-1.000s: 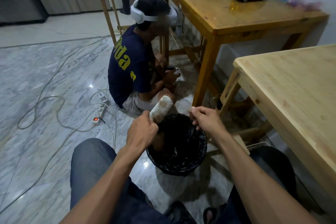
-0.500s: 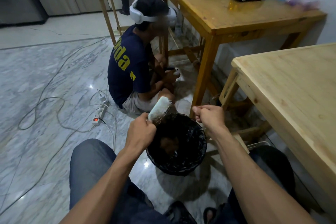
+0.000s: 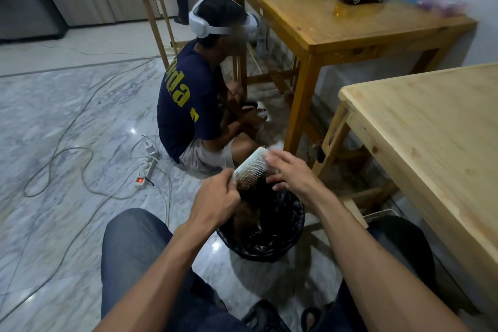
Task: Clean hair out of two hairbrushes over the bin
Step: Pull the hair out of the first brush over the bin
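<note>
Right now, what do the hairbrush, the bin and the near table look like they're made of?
Hairbrush: looks like pale matte plastic with thin, light pins that could be metal or plastic; too small to tell. Bin: dark openwork wall, probably moulded plastic mesh, with a glossy black liner showing inside. Near table: light, unvarnished-looking wood, with visible grain and knots.

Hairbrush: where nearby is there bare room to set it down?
The near table on the right shows bare wood. The floor left of the bin has open tile; farther left, cables and a power strip crowd it.
</note>
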A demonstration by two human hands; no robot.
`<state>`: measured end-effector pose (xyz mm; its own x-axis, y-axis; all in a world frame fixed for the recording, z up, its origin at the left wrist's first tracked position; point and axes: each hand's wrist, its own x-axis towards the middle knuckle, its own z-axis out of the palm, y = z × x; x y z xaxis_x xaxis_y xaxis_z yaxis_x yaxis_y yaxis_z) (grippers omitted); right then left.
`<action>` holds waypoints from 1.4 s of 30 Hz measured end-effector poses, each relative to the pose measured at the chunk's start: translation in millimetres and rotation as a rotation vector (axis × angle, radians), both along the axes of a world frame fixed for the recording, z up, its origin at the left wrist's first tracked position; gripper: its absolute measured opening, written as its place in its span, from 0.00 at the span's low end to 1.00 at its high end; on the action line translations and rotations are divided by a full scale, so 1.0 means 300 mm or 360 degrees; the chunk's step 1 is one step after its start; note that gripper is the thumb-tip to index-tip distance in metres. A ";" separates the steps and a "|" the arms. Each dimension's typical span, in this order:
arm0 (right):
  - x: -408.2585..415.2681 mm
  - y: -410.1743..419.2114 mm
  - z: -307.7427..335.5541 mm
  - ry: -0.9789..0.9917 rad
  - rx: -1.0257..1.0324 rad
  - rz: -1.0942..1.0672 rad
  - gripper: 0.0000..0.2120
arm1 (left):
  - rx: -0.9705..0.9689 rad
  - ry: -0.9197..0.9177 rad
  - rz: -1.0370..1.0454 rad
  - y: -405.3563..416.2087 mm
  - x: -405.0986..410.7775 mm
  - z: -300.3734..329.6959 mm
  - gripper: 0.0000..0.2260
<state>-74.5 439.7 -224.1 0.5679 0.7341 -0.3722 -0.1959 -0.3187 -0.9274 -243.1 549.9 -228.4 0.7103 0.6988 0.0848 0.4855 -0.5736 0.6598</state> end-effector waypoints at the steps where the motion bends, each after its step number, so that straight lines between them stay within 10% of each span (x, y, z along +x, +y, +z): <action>1: 0.000 0.003 -0.003 -0.0032 -0.0007 0.0012 0.23 | 0.0039 0.0008 -0.0019 0.000 0.001 0.001 0.07; 13: 0.075 -0.044 -0.019 -0.0235 -0.0278 -0.0545 0.09 | 0.0003 0.0133 0.0298 0.086 -0.026 0.004 0.08; 29: 0.003 -0.008 0.009 -0.0161 -0.0086 0.0213 0.15 | 0.0162 -0.0081 -0.0028 0.011 0.014 0.044 0.13; 42: 0.023 -0.047 0.003 -0.0018 -0.0066 -0.0751 0.07 | -0.0002 0.0027 0.0060 0.017 0.015 0.024 0.08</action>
